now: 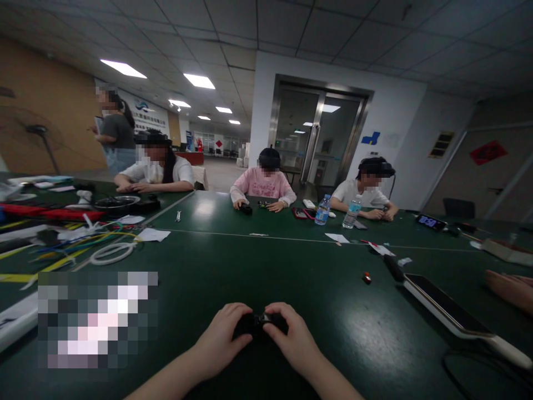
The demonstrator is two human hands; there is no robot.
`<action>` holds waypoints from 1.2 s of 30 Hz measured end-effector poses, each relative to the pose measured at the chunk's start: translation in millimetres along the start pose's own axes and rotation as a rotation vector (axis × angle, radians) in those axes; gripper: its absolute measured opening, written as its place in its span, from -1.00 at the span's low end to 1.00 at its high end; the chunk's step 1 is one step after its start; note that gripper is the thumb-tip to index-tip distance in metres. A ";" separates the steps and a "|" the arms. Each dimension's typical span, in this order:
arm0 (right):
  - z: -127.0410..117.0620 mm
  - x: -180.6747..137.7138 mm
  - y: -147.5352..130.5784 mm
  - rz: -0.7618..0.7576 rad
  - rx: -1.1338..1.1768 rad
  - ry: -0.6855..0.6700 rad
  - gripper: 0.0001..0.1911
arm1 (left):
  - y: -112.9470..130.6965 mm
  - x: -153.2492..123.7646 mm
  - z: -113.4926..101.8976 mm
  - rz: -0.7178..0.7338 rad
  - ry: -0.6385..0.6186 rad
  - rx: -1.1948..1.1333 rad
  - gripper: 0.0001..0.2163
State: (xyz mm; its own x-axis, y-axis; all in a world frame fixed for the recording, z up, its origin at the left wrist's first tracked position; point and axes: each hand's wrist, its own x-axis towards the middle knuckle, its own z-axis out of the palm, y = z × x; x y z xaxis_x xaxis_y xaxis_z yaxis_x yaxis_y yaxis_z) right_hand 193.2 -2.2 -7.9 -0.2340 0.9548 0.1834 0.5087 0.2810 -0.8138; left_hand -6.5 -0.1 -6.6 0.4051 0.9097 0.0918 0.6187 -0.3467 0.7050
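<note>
Black object (259, 320) lies between left fingers (237, 309) and right fingers (278, 308), both curled closely around its ends.

Low in the middle of the frame, the left grip (225, 336) and right grip (293, 336) are bare hands with slim fingers (238, 309), the nails too blurred to make out. The forearms (172, 373), also bare, are slender and smooth, narrowing towards unadorned wrists (202, 355).
</note>
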 end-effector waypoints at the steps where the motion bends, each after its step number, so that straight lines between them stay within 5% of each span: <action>1: -1.3 0.0 -0.4 0.013 0.005 0.007 -0.81 | 0.7 -0.2 -0.5 -0.003 -0.001 0.000 -0.65; 23: -25.5 -0.4 21.9 0.042 0.082 0.315 -0.74 | 7.6 -0.8 -5.0 -0.040 -0.028 0.011 -0.65; 36: -23.4 -2.4 10.9 0.070 0.061 0.222 -0.72 | 4.5 -1.0 -2.6 -0.012 -0.009 0.018 -0.65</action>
State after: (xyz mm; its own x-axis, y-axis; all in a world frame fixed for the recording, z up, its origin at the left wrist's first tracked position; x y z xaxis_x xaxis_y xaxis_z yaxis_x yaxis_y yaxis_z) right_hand 218.7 0.9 -4.3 -0.0083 0.9716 0.2364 0.4649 0.2130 -0.8593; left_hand -5.9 -2.0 -1.7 0.4035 0.9117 0.0773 0.6353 -0.3400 0.6935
